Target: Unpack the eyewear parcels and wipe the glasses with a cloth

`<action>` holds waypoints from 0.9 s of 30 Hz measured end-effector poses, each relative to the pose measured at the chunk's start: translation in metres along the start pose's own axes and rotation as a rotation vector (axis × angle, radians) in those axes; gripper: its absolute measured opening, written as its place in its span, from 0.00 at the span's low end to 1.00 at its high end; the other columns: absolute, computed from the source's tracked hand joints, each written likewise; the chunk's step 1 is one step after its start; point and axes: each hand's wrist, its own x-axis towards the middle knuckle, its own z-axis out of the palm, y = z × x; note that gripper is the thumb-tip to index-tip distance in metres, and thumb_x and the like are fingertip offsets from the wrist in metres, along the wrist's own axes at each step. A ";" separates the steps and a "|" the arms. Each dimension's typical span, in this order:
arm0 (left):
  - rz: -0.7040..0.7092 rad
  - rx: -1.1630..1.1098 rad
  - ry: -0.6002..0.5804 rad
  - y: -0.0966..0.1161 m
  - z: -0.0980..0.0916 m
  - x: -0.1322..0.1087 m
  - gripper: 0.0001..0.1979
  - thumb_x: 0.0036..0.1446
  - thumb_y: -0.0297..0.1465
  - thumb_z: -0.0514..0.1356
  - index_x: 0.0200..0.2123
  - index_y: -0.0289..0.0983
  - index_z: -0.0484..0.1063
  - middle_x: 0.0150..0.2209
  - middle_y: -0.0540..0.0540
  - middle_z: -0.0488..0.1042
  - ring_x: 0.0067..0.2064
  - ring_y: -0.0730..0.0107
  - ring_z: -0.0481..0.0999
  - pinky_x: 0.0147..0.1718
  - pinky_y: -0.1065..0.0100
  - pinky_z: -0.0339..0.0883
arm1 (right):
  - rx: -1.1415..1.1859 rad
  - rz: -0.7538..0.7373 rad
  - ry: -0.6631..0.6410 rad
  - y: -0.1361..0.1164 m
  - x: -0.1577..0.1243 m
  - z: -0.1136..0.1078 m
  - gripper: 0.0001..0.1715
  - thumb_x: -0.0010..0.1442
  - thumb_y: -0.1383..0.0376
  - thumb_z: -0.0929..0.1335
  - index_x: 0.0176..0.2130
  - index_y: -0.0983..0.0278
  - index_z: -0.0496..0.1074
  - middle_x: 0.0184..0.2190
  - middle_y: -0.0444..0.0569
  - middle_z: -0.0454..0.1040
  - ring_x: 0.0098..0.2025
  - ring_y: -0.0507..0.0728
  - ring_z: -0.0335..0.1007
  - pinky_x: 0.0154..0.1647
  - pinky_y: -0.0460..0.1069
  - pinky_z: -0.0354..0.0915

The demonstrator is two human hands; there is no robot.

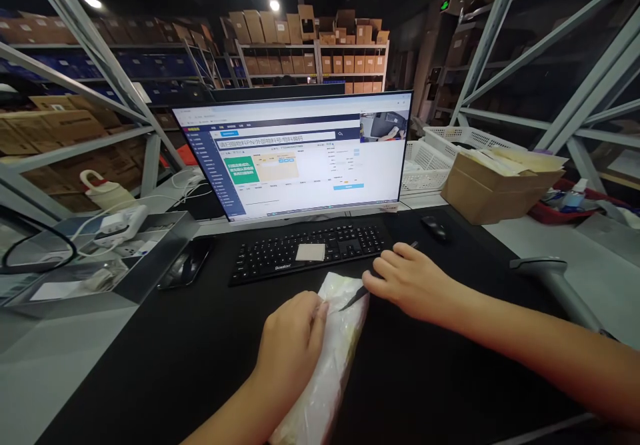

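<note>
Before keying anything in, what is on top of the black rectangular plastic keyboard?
On the keyboard lies a flat, pale rectangular piece, its material unclear. The keys beneath it and its underside are covered.

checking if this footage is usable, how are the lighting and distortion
In the head view, the monitor glows against dim background shelves, its finer text illegible; ceiling lamps show as white glare spots; the plastic package has a sheen; metal uprights slant at both sides, likely wide-lens distortion.
</note>
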 end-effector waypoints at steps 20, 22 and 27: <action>0.091 0.081 -0.253 0.001 -0.016 0.023 0.14 0.55 0.26 0.61 0.46 0.41 0.74 0.54 0.42 0.74 0.53 0.57 0.74 0.49 0.61 0.66 | 0.012 0.112 -0.003 0.009 -0.025 -0.016 0.10 0.65 0.71 0.65 0.45 0.61 0.71 0.32 0.46 0.70 0.36 0.58 0.60 0.44 0.55 0.49; 0.110 0.223 -0.299 0.007 -0.015 0.029 0.07 0.60 0.28 0.58 0.38 0.38 0.76 0.43 0.42 0.78 0.45 0.56 0.78 0.43 0.61 0.67 | 0.006 0.169 0.012 0.017 -0.036 -0.016 0.08 0.67 0.69 0.64 0.44 0.61 0.72 0.32 0.46 0.69 0.36 0.57 0.60 0.46 0.55 0.50; 0.123 0.390 -0.292 0.020 -0.002 0.028 0.12 0.63 0.24 0.52 0.31 0.34 0.73 0.33 0.40 0.75 0.36 0.54 0.76 0.33 0.61 0.62 | 0.024 0.227 0.030 0.018 -0.057 -0.012 0.10 0.67 0.71 0.63 0.45 0.61 0.72 0.31 0.46 0.69 0.35 0.57 0.61 0.48 0.55 0.51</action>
